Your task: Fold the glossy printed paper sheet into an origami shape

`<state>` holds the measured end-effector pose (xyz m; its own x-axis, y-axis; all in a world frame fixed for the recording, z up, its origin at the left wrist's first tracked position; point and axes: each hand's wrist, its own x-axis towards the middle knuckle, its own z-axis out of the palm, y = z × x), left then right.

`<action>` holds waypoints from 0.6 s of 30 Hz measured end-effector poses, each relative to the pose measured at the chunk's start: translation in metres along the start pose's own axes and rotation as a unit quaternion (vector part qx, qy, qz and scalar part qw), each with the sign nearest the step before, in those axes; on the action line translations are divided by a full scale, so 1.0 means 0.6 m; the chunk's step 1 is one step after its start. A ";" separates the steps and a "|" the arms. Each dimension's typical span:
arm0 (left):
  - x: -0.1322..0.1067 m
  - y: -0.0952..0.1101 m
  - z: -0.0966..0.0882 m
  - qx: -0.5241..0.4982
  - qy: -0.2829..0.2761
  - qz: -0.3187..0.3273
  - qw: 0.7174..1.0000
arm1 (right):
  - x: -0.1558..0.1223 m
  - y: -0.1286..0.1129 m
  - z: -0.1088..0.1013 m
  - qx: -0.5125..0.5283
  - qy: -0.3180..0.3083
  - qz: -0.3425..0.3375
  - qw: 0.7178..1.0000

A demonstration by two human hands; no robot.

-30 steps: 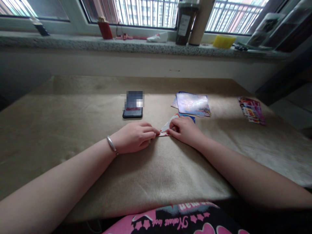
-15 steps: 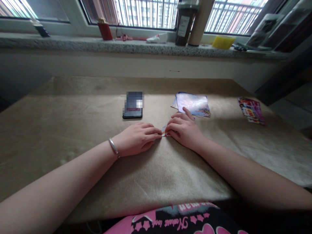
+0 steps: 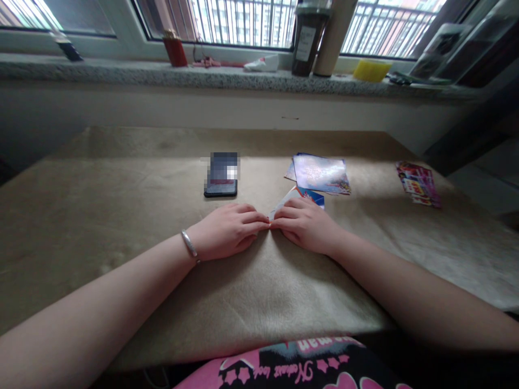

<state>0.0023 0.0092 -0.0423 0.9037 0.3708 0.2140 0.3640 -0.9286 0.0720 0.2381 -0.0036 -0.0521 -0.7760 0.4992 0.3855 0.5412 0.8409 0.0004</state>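
- I'm at home, in a high-rise flat
- My barred window (image 3: 239, 24) looks onto apartment towers (image 3: 227, 21)
- Household odds sit on the granite windowsill (image 3: 227, 79): a labelled jar (image 3: 307, 40), a yellow sponge (image 3: 372, 70)

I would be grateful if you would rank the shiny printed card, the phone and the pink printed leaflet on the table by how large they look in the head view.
1. Largest: the shiny printed card
2. Too alike to rank: the phone and the pink printed leaflet

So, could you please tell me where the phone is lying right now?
In the head view, the black smartphone lies on the beige cloth-covered table, ahead of the left hand and left of the shiny card.
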 end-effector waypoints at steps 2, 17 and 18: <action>0.000 0.001 -0.001 0.004 -0.002 -0.001 1.000 | 0.001 -0.001 -0.004 -0.012 -0.005 0.001 1.000; 0.000 0.002 -0.001 0.007 -0.004 0.002 1.000 | -0.007 0.010 -0.019 -0.039 -0.033 0.017 0.999; 0.001 0.002 -0.001 0.007 -0.003 0.004 1.000 | -0.008 0.011 -0.020 -0.038 -0.035 0.017 0.999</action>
<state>0.0029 0.0080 -0.0415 0.9075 0.3644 0.2087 0.3609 -0.9309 0.0559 0.2493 -0.0029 -0.0427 -0.7761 0.5424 0.3217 0.5885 0.8063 0.0602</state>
